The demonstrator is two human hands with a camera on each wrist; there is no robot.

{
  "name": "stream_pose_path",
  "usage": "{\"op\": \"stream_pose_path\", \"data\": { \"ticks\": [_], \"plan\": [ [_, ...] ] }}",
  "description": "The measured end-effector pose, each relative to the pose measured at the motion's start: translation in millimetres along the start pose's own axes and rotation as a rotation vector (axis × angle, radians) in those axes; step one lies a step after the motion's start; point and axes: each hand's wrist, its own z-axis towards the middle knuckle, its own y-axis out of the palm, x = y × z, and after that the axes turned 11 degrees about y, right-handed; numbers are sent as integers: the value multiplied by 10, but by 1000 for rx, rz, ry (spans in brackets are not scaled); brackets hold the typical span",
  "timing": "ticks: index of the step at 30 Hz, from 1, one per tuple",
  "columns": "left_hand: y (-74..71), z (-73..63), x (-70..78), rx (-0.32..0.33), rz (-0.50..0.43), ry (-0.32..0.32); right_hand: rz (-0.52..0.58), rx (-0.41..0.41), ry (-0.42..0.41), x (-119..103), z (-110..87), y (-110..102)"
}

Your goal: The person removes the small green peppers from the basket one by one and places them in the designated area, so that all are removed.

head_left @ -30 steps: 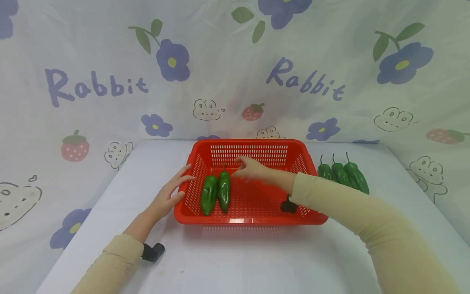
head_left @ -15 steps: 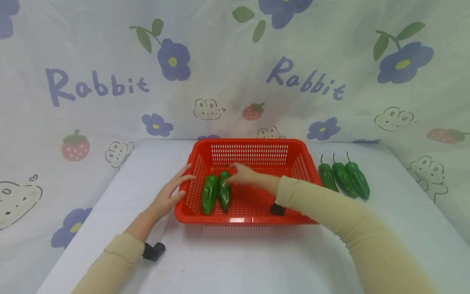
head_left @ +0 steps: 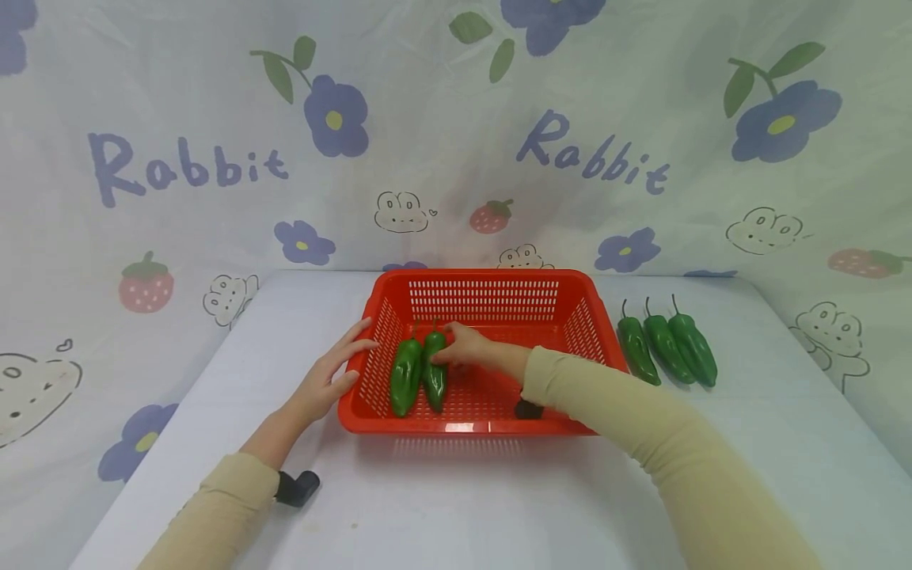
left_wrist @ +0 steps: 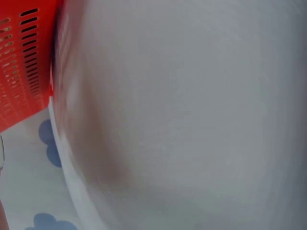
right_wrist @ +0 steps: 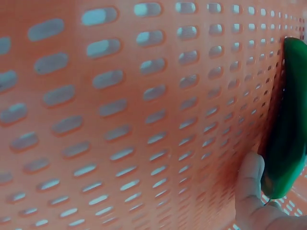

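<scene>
Two glossy green chili peppers lie side by side in a red perforated plastic basket (head_left: pixel 499 427), at its left end. My right hand (head_left: pixel 466 347) reaches into the basket and pinches the right-hand pepper (head_left: pixel 435 384) near its stem end, thumb on the near side. In the right wrist view a green pepper (right_wrist: pixel 290 124) stands close beside my thumb. The left-hand pepper (head_left: pixel 406 378) lies untouched next to it. My left hand (head_left: pixel 328 380) rests on the basket's left rim with its fingers extended over the edge; the left wrist view shows only the basket's outer wall (left_wrist: pixel 26 62).
Three more green peppers (head_left: pixel 666 348) lie in a row on the white tabletop (head_left: pixel 442 507), right of the basket. A patterned cloth (head_left: pixel 442 158) hangs behind the table. Black wrist mounts (head_left: pixel 298 488) show at both sleeves.
My right hand has moved left and down inside the basket onto the right-hand pepper. The left hand stays on the rim, and the peppers keep their places.
</scene>
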Motion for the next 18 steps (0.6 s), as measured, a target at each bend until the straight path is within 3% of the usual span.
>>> {"op": "stream_pose_path", "data": {
  "ticks": [4, 11, 18],
  "plan": [
    [-1, 5, -1, -4, 0, -8, -32, 10, 6, -7, 16, 11],
    [31, -115, -386, -15, 3, 1, -14, 1, 10, -4, 35, 43],
    [41, -113, -397, -12, 0, 1, 55, -24, -8, -1, 39, 59]
  ]
}}
